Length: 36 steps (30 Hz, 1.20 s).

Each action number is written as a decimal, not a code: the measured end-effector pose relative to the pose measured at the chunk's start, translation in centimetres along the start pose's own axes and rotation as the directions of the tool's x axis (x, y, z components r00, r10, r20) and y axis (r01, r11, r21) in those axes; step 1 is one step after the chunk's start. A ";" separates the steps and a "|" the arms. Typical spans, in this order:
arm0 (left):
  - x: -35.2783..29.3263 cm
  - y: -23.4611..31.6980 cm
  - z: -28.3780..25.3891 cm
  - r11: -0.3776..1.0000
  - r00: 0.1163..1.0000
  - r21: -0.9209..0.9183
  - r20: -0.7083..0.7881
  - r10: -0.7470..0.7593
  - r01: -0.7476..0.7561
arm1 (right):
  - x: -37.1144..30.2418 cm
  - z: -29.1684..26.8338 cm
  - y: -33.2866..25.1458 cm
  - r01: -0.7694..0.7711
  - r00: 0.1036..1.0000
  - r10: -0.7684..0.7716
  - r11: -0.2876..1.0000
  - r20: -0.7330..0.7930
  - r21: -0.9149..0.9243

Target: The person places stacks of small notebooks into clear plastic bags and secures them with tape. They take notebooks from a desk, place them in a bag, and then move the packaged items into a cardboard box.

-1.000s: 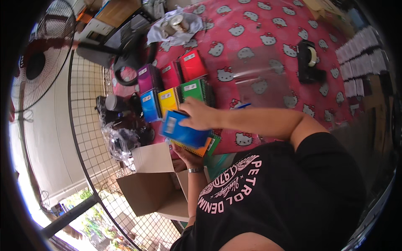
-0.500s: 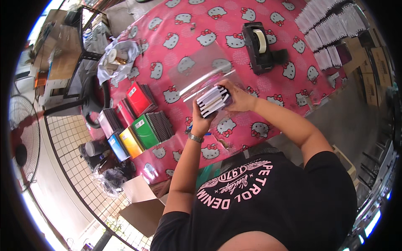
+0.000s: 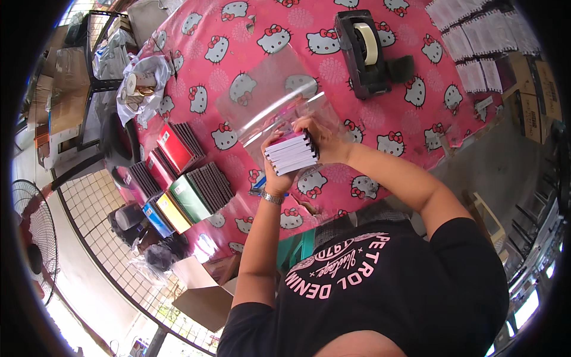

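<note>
Between my two hands is a small stack of spiral notebooks, white page edges toward me and a magenta cover on top. My left hand grips its left side, while my right hand wraps the bound right side. Beneath and beyond the stack, a clear plastic bag lies flat on the pink cartoon-print tablecloth. To the left sit piles of spiral notebooks with red, green, yellow and blue covers.
A black tape dispenser stands beyond my right hand. Rows of white-paged notebooks lie at the far right, near cardboard boxes. A white plastic bag with tape rolls sits at the far left. A fan is at the left edge.
The stack in my hands has turned and squared up, so its white page edges and magenta top cover show more clearly. The view has shifted slightly.
</note>
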State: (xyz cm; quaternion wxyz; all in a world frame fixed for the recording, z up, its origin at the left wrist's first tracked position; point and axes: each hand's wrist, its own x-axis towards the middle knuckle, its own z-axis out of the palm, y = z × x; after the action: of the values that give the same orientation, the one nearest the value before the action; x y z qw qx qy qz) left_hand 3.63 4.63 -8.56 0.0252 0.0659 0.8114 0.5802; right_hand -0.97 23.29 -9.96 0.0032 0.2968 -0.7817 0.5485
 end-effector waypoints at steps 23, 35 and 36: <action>11.3 1.0 -8.5 0.816 0.821 -0.194 0.321 -0.473 0.545 | 4.5 -3.0 -0.2 -0.682 0.633 0.763 0.470 0.130 0.560; 12.3 -1.3 -8.7 0.800 0.783 -0.086 0.292 -0.549 0.594 | 4.3 -0.9 -3.4 -0.381 0.912 0.202 0.741 -0.358 -0.553; 12.3 -1.5 -9.1 0.793 0.774 -0.084 0.298 -0.558 0.604 | 3.6 -0.3 -4.7 -0.337 0.938 0.237 0.799 -0.255 -0.499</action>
State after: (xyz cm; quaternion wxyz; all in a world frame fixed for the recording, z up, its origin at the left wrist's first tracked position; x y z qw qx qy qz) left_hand -9.77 -2.66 -6.60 0.3143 -0.1165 0.7273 0.5989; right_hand -1.81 20.81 -4.64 0.0728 0.1110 -0.9355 0.3273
